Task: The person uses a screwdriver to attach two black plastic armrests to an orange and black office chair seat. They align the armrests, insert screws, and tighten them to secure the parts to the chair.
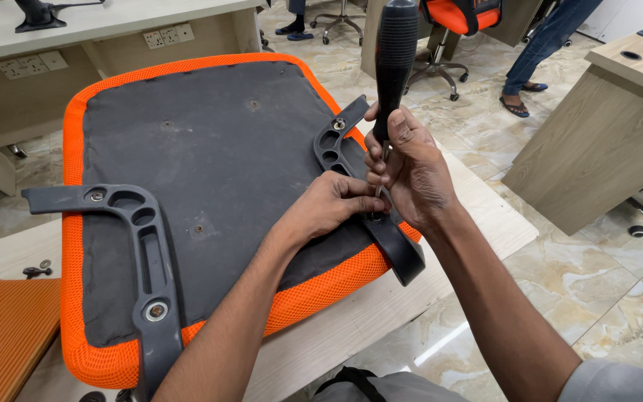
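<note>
2 hands (381, 186) grip 1 screwdriver (394, 59); 2 armrest brackets (139, 253) on seat (217, 149).

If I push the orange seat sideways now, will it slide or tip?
Probably slides: the orange seat lies upside down, flat on the table. It looks stiff. Its near corner overhangs the table edge, so it might tip there.
</note>
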